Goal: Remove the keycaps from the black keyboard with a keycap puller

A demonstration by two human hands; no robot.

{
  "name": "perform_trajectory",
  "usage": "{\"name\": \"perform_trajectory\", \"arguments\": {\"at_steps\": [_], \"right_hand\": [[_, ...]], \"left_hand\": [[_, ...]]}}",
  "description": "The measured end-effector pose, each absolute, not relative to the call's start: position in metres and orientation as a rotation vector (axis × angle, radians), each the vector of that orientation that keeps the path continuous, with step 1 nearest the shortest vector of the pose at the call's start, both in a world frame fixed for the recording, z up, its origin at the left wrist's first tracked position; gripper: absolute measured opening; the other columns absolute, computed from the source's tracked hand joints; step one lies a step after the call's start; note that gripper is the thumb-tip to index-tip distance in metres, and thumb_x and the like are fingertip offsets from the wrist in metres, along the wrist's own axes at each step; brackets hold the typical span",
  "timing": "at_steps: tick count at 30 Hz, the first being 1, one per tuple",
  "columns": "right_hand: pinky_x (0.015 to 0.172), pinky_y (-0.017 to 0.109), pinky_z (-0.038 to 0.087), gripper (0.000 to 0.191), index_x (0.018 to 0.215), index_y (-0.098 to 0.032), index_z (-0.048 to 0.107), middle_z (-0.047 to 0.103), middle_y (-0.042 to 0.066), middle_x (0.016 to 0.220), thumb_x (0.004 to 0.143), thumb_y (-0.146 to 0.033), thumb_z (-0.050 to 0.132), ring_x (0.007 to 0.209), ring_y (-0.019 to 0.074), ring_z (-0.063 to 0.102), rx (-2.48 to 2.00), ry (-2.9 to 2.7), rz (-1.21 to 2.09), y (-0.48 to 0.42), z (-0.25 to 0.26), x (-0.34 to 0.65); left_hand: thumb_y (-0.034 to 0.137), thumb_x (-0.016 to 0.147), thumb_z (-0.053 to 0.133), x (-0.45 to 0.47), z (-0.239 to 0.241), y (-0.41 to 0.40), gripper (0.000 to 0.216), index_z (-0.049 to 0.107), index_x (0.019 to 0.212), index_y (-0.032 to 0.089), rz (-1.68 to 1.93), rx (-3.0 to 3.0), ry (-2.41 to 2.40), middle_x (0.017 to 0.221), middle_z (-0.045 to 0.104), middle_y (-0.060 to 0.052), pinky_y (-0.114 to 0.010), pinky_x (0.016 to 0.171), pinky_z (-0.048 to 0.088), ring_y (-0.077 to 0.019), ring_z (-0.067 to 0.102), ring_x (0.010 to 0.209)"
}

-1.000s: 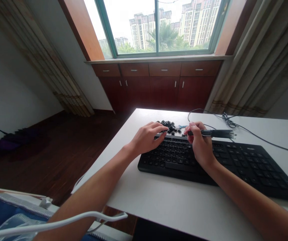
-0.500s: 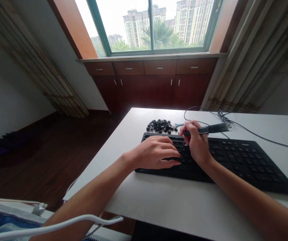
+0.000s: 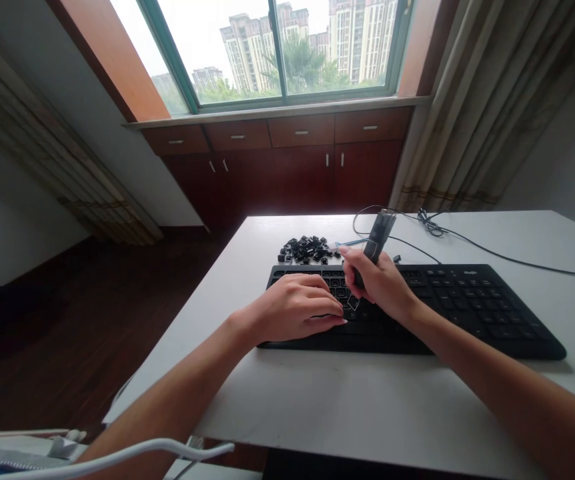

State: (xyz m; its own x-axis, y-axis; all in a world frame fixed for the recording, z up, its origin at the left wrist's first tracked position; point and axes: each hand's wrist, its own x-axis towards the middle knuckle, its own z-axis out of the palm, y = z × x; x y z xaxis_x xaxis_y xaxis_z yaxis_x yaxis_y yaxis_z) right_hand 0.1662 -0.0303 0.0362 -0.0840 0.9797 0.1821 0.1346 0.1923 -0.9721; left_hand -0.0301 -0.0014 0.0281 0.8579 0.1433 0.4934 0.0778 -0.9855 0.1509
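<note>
A black keyboard (image 3: 492, 300) lies on the white table, with bare sockets showing on its left part where keycaps are off. My right hand (image 3: 380, 287) is closed around a black keycap puller with a brush end (image 3: 378, 235). Its bristles point up, and its thin wire loop points down at the keys near my left fingertips. Over the left side of the keyboard lies my left hand (image 3: 297, 307), fingers stretched and slightly apart, holding nothing visible. Behind the keyboard sits a pile of loose black keycaps (image 3: 307, 249).
A thin blue stick-like item (image 3: 352, 243) lies beside the pile. The keyboard's black cable (image 3: 432, 227) is bundled at the back right. A white tube-like bar (image 3: 167, 445) crosses the lower left. Beyond the white table (image 3: 367, 400) stand red-brown cabinets (image 3: 302, 177) under a window.
My right hand has turned the puller from lying nearly level to upright, wire end down at the keys. My left hand stays on the keyboard. The view has shifted slightly.
</note>
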Motion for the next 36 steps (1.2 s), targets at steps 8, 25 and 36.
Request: {"name": "perform_trajectory", "arguments": {"at_steps": [8, 25, 36], "right_hand": [[0.056, 0.027, 0.039, 0.058, 0.051, -0.02, 0.046, 0.048, -0.003, 0.046, 0.1, -0.052, 0.047, 0.048, 0.0114, 0.047, -1.23, -1.621, 0.881, -0.033, 0.027, 0.159], [0.054, 0.025, 0.034, 0.039, 0.068, -0.02, 0.043, 0.041, -0.005, 0.06, 0.102, -0.04, 0.047, 0.055, 0.0095, 0.04, -0.907, -1.851, 0.933, -0.034, 0.019, 0.156], [0.055, 0.025, 0.037, 0.053, 0.054, -0.018, 0.047, 0.046, -0.004, 0.048, 0.103, -0.041, 0.045, 0.049, 0.0094, 0.044, -0.982, -1.835, 1.145, -0.034, 0.028, 0.152]], "left_hand": [[0.025, 0.093, 0.067, -0.031, 0.028, -0.001, 0.009, 0.074, 0.096, 0.021, 0.768, 2.921, 0.166, 0.095, 0.08, 0.0, -0.03, 0.083, 0.058, -0.0159, 0.072, 0.085], [0.03, 0.088, 0.071, -0.033, 0.031, -0.003, 0.013, 0.072, 0.078, 0.023, 0.947, 3.023, 0.081, 0.078, 0.078, 0.002, -0.028, 0.079, 0.06, -0.0148, 0.073, 0.074], [0.03, 0.085, 0.069, -0.042, 0.035, -0.006, 0.016, 0.067, 0.07, 0.022, 1.186, 3.042, 0.111, 0.063, 0.07, 0.003, -0.024, 0.058, 0.056, -0.0122, 0.067, 0.057]]}}
